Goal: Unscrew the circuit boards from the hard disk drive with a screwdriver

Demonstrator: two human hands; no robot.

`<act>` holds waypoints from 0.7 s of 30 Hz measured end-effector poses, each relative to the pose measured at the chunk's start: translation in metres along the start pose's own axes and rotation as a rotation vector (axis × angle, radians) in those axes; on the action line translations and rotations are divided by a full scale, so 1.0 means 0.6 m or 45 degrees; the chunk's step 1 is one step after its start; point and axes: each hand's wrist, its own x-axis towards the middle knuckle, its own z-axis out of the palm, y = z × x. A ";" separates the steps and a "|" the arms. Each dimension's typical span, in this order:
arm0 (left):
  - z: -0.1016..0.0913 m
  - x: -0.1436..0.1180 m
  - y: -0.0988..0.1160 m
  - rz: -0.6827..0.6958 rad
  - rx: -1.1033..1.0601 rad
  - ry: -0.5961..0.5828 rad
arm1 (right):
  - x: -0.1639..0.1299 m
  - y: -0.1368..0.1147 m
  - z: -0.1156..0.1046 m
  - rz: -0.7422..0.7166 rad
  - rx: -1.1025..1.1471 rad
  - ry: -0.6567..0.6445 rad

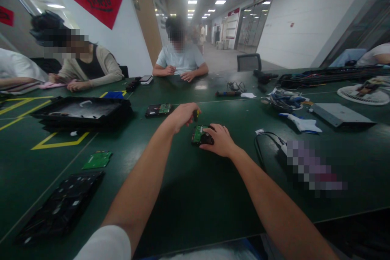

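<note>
A black hard drive with a green circuit board [199, 134] lies on the dark green table [189, 195] in front of me. My right hand [219, 140] rests on its right side and holds it down. My left hand [183, 114] is closed around a small screwdriver with a yellow and black handle [196, 114], held upright over the drive's far edge. The screwdriver's tip is hidden by the hand and the drive.
A second hard drive [158, 109] lies further back. A black tray [82, 111] sits at the left, a loose green board [97, 159] and a black panel [61, 207] nearer me. Cables, a white power strip [300, 123] and a grey case [341, 114] lie at the right. Two people sit across the table.
</note>
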 end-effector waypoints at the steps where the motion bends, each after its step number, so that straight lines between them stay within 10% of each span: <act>1: 0.001 -0.001 0.000 0.020 0.011 -0.001 | 0.000 0.000 0.000 -0.001 0.000 0.000; 12: 0.005 -0.009 0.007 0.109 0.012 -0.101 | 0.000 0.000 0.001 -0.028 -0.027 0.012; 21: 0.008 -0.005 -0.003 -0.130 -0.508 -0.234 | 0.000 -0.002 0.000 -0.004 -0.040 -0.005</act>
